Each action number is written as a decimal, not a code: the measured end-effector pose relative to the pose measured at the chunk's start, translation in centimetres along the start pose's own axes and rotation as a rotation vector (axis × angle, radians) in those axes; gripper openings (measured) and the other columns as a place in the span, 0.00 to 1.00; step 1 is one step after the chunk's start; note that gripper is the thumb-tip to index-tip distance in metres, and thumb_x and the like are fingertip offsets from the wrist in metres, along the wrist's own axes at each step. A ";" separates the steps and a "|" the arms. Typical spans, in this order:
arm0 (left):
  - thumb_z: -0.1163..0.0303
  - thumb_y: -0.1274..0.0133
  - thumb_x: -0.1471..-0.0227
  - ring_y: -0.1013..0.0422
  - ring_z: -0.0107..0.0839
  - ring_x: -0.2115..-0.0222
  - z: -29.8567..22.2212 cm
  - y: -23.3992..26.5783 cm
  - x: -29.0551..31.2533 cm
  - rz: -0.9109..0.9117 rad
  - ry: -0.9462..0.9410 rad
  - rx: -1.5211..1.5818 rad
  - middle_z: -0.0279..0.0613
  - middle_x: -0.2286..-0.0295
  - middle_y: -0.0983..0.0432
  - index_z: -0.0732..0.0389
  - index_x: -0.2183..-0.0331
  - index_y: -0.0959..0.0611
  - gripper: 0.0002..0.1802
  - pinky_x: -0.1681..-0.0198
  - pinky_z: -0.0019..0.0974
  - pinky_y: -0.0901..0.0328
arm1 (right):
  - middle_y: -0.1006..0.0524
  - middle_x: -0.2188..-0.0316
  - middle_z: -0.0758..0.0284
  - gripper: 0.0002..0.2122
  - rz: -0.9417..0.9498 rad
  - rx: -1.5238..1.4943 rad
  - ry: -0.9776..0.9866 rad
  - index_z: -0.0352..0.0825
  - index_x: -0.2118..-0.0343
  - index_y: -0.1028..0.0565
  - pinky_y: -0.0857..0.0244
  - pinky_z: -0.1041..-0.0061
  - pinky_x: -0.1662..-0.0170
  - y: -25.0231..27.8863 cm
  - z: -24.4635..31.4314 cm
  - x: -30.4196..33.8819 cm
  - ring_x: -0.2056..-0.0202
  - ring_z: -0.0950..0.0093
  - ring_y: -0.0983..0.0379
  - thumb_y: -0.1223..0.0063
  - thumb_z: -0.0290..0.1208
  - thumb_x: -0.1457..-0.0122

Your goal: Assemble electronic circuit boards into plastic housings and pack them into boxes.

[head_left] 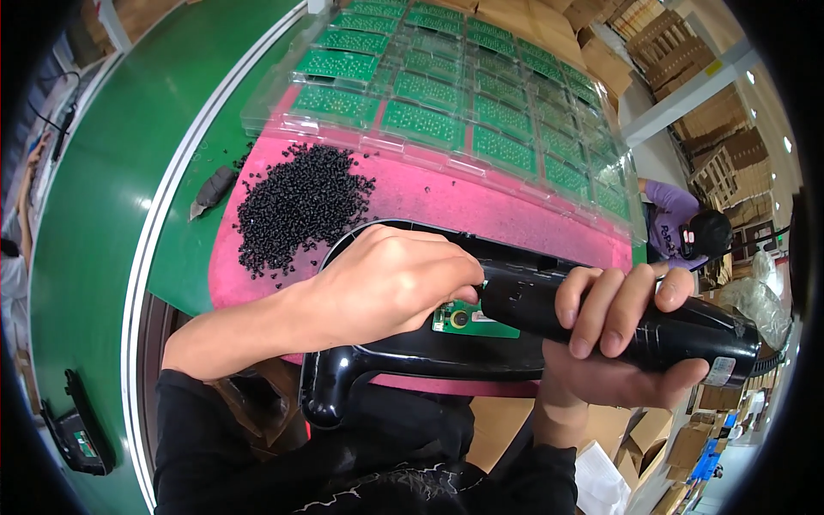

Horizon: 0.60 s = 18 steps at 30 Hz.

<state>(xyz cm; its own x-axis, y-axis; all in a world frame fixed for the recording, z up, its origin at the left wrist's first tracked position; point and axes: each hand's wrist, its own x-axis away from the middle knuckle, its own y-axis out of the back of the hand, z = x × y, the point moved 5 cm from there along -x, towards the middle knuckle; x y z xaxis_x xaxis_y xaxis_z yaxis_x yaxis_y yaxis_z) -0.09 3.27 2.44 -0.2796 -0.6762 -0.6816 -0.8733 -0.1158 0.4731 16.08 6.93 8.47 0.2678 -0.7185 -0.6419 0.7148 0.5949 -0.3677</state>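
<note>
My right hand [618, 326] is wrapped round a black electric screwdriver [532, 296], held nearly level with its tip end pointing left. My left hand [386, 275] is closed in a pinch right at that tip end; what its fingertips hold is hidden. Beneath both hands lies a glossy black plastic housing [438, 359] with a rounded arm at its left end. Inside it a green circuit board [493, 330] shows in part, carrying a small round component [460, 318]. The screwdriver and my left hand cover the rest of the board.
A heap of small black screws [300, 206] lies on the pink mat [412, 189]. Behind it stands a clear plastic tray [386, 135] of green circuit boards. Another black housing [79, 429] rests on the green surface at far left. A person in purple [669, 219] is at right.
</note>
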 end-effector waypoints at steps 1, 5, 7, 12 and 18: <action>0.79 0.38 0.59 0.24 0.43 0.74 0.2 0.1 0.1 0.025 0.046 -0.045 0.48 0.74 0.22 0.68 0.69 0.20 0.11 0.72 0.39 0.29 | 0.35 0.83 0.74 0.25 0.000 -0.003 -0.002 0.38 0.60 0.35 0.44 0.78 0.79 0.3 -0.2 0.0 0.87 0.82 0.40 0.50 0.58 0.42; 0.83 0.40 0.59 0.24 0.42 0.75 0.5 1.0 -0.1 -0.020 0.107 -0.183 0.47 0.76 0.24 0.68 0.71 0.21 0.08 0.73 0.38 0.30 | 0.35 0.84 0.69 0.30 -0.093 0.042 -0.241 0.37 0.60 0.38 0.38 0.72 0.76 0.6 -1.2 0.2 0.85 0.75 0.37 0.46 0.62 0.46; 0.83 0.41 0.57 0.25 0.43 0.76 0.7 1.8 -0.5 -0.095 0.146 -0.167 0.47 0.78 0.24 0.68 0.72 0.20 0.06 0.73 0.38 0.30 | 0.35 0.85 0.69 0.29 -0.048 0.127 -0.264 0.36 0.60 0.39 0.39 0.73 0.78 0.6 -1.8 0.2 0.85 0.75 0.38 0.46 0.60 0.45; 0.76 0.41 0.51 0.27 0.46 0.77 1.1 1.4 -0.2 -0.036 0.278 -0.167 0.48 0.79 0.25 0.67 0.74 0.21 0.05 0.75 0.41 0.33 | 0.37 0.85 0.72 0.25 -0.004 0.200 -0.186 0.36 0.61 0.38 0.45 0.76 0.81 0.8 -3.6 0.4 0.89 0.79 0.43 0.56 0.59 0.40; 0.73 0.42 0.49 0.29 0.50 0.78 0.7 0.8 0.0 0.063 0.356 -0.207 0.49 0.81 0.30 0.66 0.76 0.24 0.10 0.77 0.45 0.36 | 0.37 0.85 0.72 0.25 0.006 0.236 -0.193 0.36 0.61 0.38 0.44 0.76 0.80 0.7 -4.0 0.5 0.89 0.79 0.43 0.56 0.59 0.40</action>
<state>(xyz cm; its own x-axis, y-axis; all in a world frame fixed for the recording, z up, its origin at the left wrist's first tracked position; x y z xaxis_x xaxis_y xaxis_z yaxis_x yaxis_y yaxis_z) -1.04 3.72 2.42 -0.1424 -0.8920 -0.4291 -0.7499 -0.1858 0.6350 14.10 8.41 5.19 0.3738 -0.7842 -0.4953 0.8372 0.5151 -0.1836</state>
